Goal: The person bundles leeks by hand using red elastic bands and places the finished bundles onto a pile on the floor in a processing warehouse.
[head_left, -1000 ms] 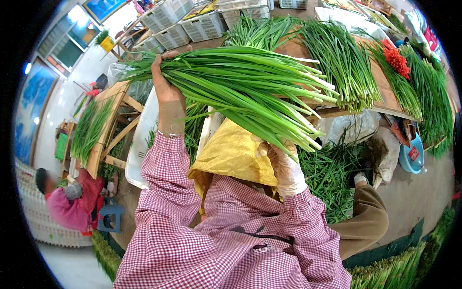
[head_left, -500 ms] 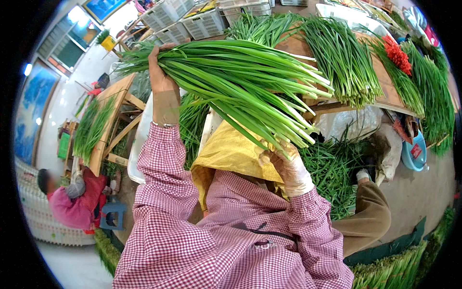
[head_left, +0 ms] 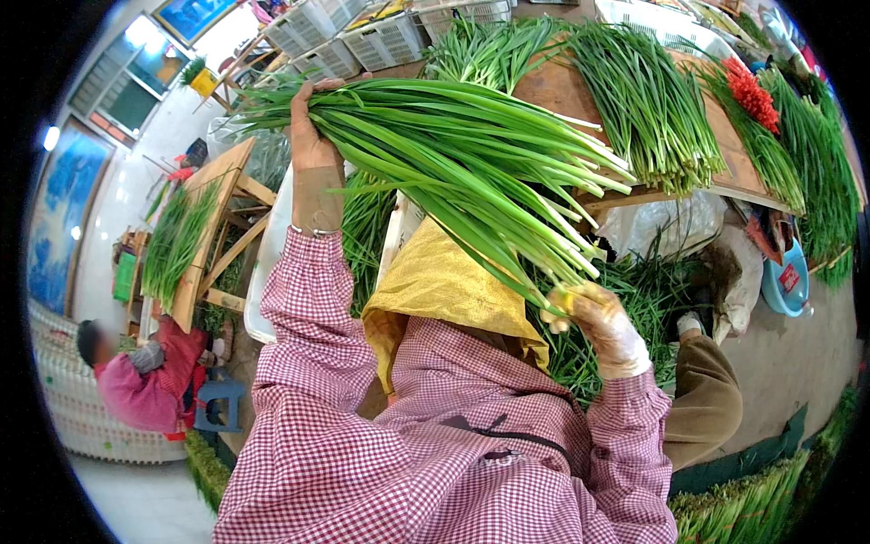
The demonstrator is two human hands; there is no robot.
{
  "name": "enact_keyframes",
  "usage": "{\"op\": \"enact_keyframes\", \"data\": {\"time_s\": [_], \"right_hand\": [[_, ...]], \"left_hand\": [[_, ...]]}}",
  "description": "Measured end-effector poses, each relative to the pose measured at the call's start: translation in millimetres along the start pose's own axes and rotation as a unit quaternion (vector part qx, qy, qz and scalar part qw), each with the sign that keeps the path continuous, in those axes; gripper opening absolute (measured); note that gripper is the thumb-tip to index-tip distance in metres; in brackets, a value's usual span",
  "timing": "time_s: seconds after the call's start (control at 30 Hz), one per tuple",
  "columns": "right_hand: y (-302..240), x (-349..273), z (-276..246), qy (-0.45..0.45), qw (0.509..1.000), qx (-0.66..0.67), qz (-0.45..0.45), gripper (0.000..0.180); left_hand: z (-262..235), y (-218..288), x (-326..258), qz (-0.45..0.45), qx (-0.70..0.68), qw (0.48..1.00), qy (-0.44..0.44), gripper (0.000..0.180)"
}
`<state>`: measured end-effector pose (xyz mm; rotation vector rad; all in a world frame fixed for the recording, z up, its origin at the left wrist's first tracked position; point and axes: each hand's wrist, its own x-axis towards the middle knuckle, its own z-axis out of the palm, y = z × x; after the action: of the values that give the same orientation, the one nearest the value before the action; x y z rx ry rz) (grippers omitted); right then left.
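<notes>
A large bunch of garlic chives (head_left: 462, 150) stretches across in front of me, green leaves to the left and pale stem ends fanned out to the right. My left hand (head_left: 310, 140) is closed round the leafy end and holds it raised. My right hand (head_left: 609, 331), in a thin pale glove, pinches at the low edge of the fan; its fingertips close on the stem ends of a few chives hanging below the others. Exactly how many stalks it grips cannot be made out. A yellow cloth (head_left: 453, 281) covers my lap beneath the bunch.
More chives (head_left: 648, 113) lie on a wooden board (head_left: 553, 86) ahead, with red ties (head_left: 750, 95) at right. Loose leaves (head_left: 634, 281) pile below my right hand. A blue basin (head_left: 787, 281) stands right; white crates (head_left: 385, 45) stand behind. A person (head_left: 145, 385) sits at far left.
My right hand has moved right and down, its fingers still at the lower stems. The low stalks now hang further apart from the bunch. My left hand has shifted slightly right.
</notes>
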<state>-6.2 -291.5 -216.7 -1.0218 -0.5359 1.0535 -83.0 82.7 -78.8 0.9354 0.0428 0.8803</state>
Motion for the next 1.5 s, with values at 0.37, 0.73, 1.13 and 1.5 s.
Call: {"op": "enact_keyframes", "data": {"time_s": [0.37, 0.73, 1.13, 1.5], "right_hand": [[-14.1, 14.8, -25.3, 0.153, 0.947, -0.282, -0.019, 0.050], [8.7, 66.1, 38.4, 0.036, 0.979, -0.131, -0.150, 0.033], [-9.4, 36.1, 47.8, 0.145, 0.984, 0.034, -0.097, 0.019], [-16.1, -7.5, -11.9, 0.188, 0.950, -0.219, -0.118, 0.036]], "left_hand": [[-13.6, 14.7, 3.9, 0.064, 0.053, 0.988, 0.128, 0.022], [-4.8, 11.4, -10.6, 0.020, -0.017, 0.995, 0.094, 0.014], [-18.4, 18.7, -18.3, 0.066, -0.039, 0.994, 0.073, 0.019], [-7.6, 35.1, -14.3, 0.049, -0.172, 0.981, -0.068, 0.017]]}}
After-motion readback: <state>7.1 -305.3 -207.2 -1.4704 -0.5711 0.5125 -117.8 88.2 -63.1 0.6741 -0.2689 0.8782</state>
